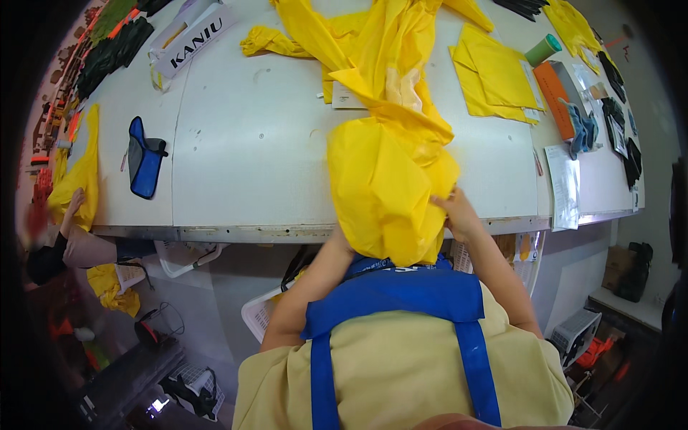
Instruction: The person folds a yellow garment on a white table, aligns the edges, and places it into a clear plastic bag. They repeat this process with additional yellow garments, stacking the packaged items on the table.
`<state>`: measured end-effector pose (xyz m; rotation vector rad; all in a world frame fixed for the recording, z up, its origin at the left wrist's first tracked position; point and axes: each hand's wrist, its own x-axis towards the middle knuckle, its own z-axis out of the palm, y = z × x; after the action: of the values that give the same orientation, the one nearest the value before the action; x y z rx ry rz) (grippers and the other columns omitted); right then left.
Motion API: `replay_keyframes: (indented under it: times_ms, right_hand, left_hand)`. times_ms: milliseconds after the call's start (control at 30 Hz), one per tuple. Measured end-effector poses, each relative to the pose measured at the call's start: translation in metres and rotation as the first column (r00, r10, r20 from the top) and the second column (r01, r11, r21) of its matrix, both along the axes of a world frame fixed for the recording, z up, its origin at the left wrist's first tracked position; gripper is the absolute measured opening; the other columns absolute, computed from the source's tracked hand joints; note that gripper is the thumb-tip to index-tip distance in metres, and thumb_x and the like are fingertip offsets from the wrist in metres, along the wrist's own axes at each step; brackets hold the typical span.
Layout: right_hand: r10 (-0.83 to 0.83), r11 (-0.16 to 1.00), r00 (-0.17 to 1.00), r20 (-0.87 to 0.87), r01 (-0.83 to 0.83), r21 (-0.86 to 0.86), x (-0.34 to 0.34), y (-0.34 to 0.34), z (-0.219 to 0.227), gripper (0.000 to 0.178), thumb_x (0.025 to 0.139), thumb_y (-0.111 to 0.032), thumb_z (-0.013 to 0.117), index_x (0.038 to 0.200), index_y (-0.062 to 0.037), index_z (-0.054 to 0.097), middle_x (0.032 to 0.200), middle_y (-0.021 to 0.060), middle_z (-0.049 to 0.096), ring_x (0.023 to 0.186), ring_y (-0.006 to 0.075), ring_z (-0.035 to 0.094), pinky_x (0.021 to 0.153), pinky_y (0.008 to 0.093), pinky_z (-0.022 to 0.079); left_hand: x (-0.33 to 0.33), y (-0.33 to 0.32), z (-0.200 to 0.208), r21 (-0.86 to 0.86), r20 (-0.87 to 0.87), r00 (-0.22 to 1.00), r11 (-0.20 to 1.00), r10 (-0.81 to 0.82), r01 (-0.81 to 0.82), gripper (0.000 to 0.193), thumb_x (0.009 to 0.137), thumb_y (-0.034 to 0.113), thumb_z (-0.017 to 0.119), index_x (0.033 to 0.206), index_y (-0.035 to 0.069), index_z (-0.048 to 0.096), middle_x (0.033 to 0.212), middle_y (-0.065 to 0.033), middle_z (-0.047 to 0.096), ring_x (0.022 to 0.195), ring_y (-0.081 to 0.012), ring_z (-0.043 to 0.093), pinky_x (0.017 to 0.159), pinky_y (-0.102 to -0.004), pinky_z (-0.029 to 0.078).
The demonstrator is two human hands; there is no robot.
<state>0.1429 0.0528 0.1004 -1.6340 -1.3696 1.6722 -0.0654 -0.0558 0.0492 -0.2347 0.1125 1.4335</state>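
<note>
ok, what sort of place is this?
Probably a garment workshop: a long white worktable, crumpled yellow fabric at its front edge, a folded yellow stack, and a co-worker's hand on more yellow material.

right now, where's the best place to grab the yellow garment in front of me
Probably at the right edge of the near end of the yellow garment, coming from the right, as your right hand does: that edge is open to reach, and its loose folds should pinch easily.
</note>
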Motion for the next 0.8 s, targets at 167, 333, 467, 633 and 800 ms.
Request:
replay_keyframes:
  times_ms: [167, 333, 467, 633, 800]
  right_hand:
    - [0.020, 0.655, 0.863, 0.504, -0.392, 0.646, 0.030, 0.055, -0.014, 0.062, 0.080, -0.013, 0.070, 0.132, 0.0021, 0.040, 0.129, 0.0241, 0.044, 0.123, 0.0394, 0.041, 0.103, 0.0428, 0.036]
    - [0.159, 0.631, 0.881, 0.446, -0.438, 0.640, -0.068, 0.150, -0.024, 0.059, 0.090, -0.028, 0.059, 0.139, -0.0049, 0.038, 0.132, 0.0188, 0.050, 0.125, 0.0309, 0.046, 0.104, 0.0372, 0.037]
    - [0.319, 0.544, 0.586, 0.745, -0.757, 0.363, -0.170, 0.159, -0.048, 0.074, 0.088, -0.052, 0.053, 0.146, -0.0155, 0.026, 0.139, 0.0183, 0.044, 0.128, 0.0330, 0.044, 0.106, 0.0386, 0.034]
    - [0.321, 0.334, 0.557, 0.766, -0.823, 0.459, -0.204, 0.204, -0.110, 0.069, 0.088, -0.052, 0.053, 0.143, -0.0150, 0.035, 0.136, 0.0147, 0.049, 0.125, 0.0280, 0.047, 0.105, 0.0353, 0.035]
    - [0.571, 0.694, 0.820, 0.027, -0.500, 0.518, -0.136, 0.167, 0.020, 0.035, 0.093, -0.027, 0.056, 0.116, -0.0024, 0.061, 0.110, 0.0090, 0.063, 0.104, 0.0168, 0.056, 0.093, 0.0287, 0.042]
  left_hand:
    - [0.009, -0.003, 0.019, -0.225, -0.331, 0.697, 0.771, -0.636, 0.596, 0.049, 0.097, 0.033, 0.048, 0.139, 0.009, 0.040, 0.139, -0.0108, 0.047, 0.123, -0.0277, 0.049, 0.103, -0.0429, 0.041]
    - [0.015, 0.010, 0.015, -0.248, -0.374, 0.828, 0.905, -0.418, 0.345, 0.049, 0.097, 0.033, 0.049, 0.139, 0.009, 0.040, 0.138, -0.0108, 0.047, 0.122, -0.0274, 0.050, 0.102, -0.0426, 0.042]
    - [0.033, 0.011, 0.002, -0.252, -0.399, 0.899, 0.964, -0.181, 0.082, 0.050, 0.096, 0.032, 0.050, 0.139, 0.010, 0.040, 0.138, -0.0108, 0.048, 0.120, -0.0272, 0.051, 0.101, -0.0424, 0.042]
    - [0.037, 0.021, -0.006, -0.220, -0.485, 0.873, 0.973, -0.048, -0.069, 0.050, 0.095, 0.032, 0.051, 0.139, 0.010, 0.040, 0.137, -0.0108, 0.048, 0.119, -0.0269, 0.052, 0.100, -0.0422, 0.043]
    - [0.030, 0.035, 0.005, -0.121, -0.642, 0.761, 0.968, 0.093, -0.221, 0.051, 0.095, 0.031, 0.052, 0.139, 0.010, 0.040, 0.137, -0.0108, 0.049, 0.117, -0.0266, 0.053, 0.098, -0.0419, 0.044]
